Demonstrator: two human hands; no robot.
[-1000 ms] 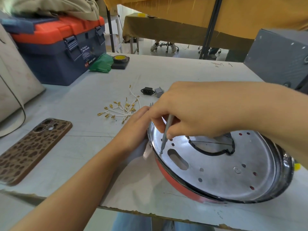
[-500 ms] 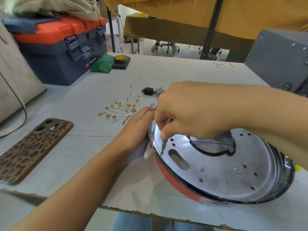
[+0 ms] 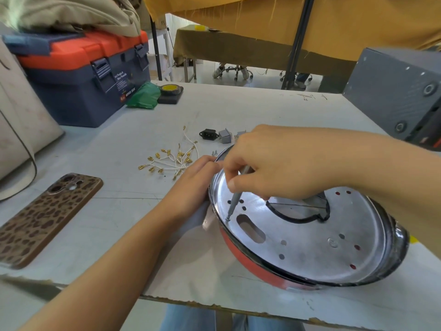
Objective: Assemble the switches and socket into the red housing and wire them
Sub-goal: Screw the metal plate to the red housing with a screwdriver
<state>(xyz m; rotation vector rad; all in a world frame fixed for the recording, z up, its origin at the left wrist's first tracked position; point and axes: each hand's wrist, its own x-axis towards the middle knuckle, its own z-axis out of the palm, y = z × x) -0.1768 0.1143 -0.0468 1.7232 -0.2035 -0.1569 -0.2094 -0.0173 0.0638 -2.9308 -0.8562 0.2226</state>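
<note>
- Since the earlier frames, right hand (image 3: pixel 281 163) has shifted slightly on the screwdriver (image 3: pixel 235 198); more of the grey shaft shows below the fingers than half a second ago. Tip sits at the same hole near the plate's left edge.
- Right hand grip: fingers and thumb curled, pinching the upper part of the screwdriver. Shaft tilted, top leaning right, tip on a small screw (image 3: pixel 227 218) in the metal plate (image 3: pixel 310 240).
- Left hand (image 3: pixel 191 185): pressed against the left rim of the red housing (image 3: pixel 245 256), as before. Fingertips are hidden behind the rim, so I cannot tell whether this grip curls round the edge or lies flat.
- Red housing lies tilted on the table (image 3: pixel 107 223), near the front edge, right of centre; the silver plate with round holes, one oval slot and a large black-edged cutout faces up.
- Loose parts, on the table behind the housing: black socket (image 3: pixel 208 134), grey switch (image 3: pixel 225 136) just beside it, a second grey piece partly hidden by the right hand. Two small screws (image 3: pixel 214 152) near the housing rim.
- Bundle of white wires with gold terminals (image 3: pixel 171 160) lies left of the housing, just beyond the left hand.
- Phone in a leopard-pattern case (image 3: pixel 45 218) at front left, face down.
- Blue and orange toolbox (image 3: pixel 81 75) at rear left; green bag (image 3: pixel 144 95) and tape roll (image 3: pixel 170 89) beside it.
</note>
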